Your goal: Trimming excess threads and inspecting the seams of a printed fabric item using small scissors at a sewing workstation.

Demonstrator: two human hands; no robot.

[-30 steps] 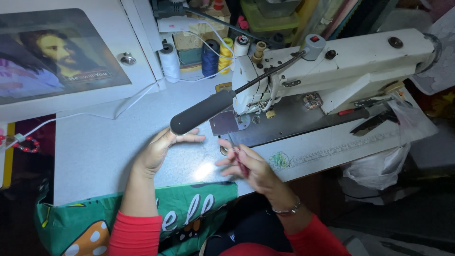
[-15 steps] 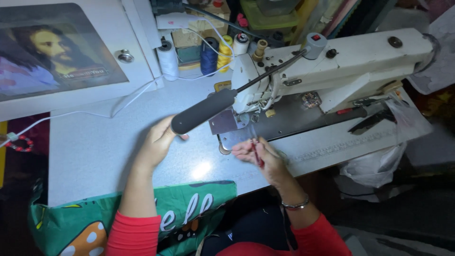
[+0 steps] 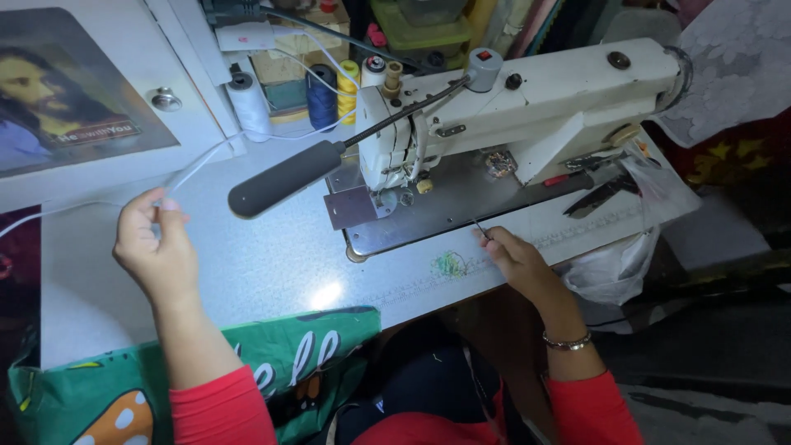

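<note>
left hand (image 3: 152, 247) pinches thread; right hand (image 3: 512, 254) holds small tool (image 3: 481, 228)

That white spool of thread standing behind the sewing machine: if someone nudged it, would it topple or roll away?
The white thread spool stands upright and looks taller than wide, so a sideways nudge would probably tip it. Being round, it would likely roll once down. It looks light for its size, and the blue spool and sewing machine beside it might stop it.

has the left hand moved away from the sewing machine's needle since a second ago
Yes. The left hand has drawn back leftward, away from the sewing machine, and now sits left of the lamp head.
</note>
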